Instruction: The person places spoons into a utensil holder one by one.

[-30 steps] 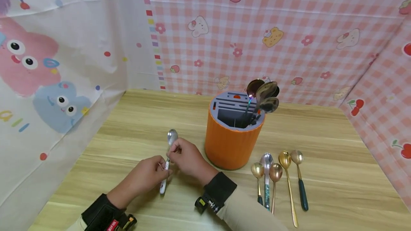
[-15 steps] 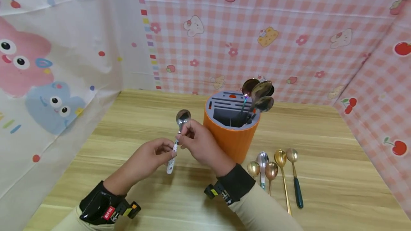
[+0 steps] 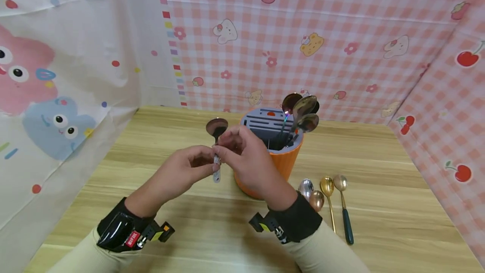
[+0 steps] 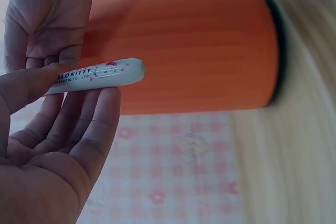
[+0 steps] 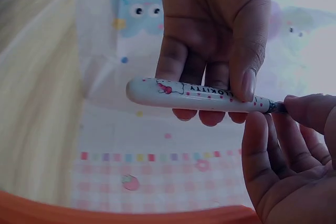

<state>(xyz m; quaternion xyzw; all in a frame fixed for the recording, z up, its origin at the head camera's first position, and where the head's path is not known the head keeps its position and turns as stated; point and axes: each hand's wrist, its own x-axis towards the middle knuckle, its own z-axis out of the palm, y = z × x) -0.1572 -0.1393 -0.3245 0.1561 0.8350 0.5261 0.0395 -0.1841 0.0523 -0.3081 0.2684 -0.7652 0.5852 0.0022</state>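
A spoon point(image 3: 217, 127) is held up off the table, its bowl at the top and its white printed handle point(image 5: 184, 94) pointing down. My left hand point(image 3: 183, 169) pinches that handle between thumb and fingers. Higher up, at the neck where metal meets handle, my right hand point(image 3: 251, 159) grips with thumb and fingertips. In the left wrist view the handle's rounded end sticks out past the left fingers. Just behind the right hand stands an orange utensil holder point(image 3: 285, 163) with a grey slotted top; several spoons point(image 3: 305, 106) stand in its right side, bowls up.
Right of the holder, several spoons lie on the wooden table point(image 3: 386, 188): a silver one point(image 3: 306, 187), a copper one point(image 3: 316, 200), a gold one point(image 3: 327, 186) and one with a dark green handle point(image 3: 347, 226). My right forearm covers part of them. Patterned cloths surround the table.
Both hands have lifted the spoon from the table and carried it up and right, towards the holder. It now stands more upright. My right forearm now hides more of the lying spoons.
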